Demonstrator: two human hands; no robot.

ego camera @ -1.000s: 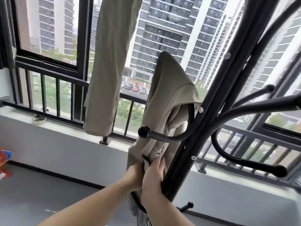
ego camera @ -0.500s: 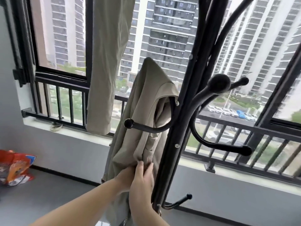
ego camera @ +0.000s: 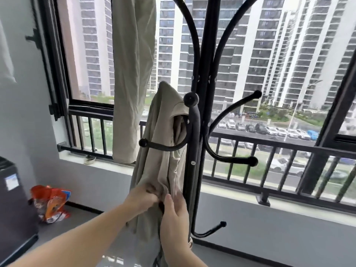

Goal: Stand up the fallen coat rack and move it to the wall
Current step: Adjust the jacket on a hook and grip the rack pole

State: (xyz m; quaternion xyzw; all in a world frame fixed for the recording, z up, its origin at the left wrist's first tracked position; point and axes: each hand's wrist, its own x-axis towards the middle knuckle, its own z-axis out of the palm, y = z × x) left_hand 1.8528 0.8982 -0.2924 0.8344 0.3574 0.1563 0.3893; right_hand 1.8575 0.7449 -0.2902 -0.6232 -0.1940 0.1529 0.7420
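The black metal coat rack (ego camera: 207, 78) stands upright in front of the window, its curved hooks spreading left and right. A khaki garment (ego camera: 163, 143) hangs from a left-hand hook and drapes down beside the pole. My left hand (ego camera: 141, 196) pinches a fold of that garment at its lower part. My right hand (ego camera: 174, 212) wraps around the pole just below, partly over the cloth. The rack's base is hidden below the frame.
A second khaki cloth (ego camera: 133, 74) hangs in front of the window. A black railing (ego camera: 269, 146) runs along the sill (ego camera: 250, 193). An orange snack bag (ego camera: 51, 203) lies on the floor at left beside a dark appliance (ego camera: 13, 209). A grey wall (ego camera: 23, 112) stands at left.
The rack has swung from a rightward lean to upright. The view has shifted right along the window, revealing the left wall and dark appliance. Both hands keep their hold.
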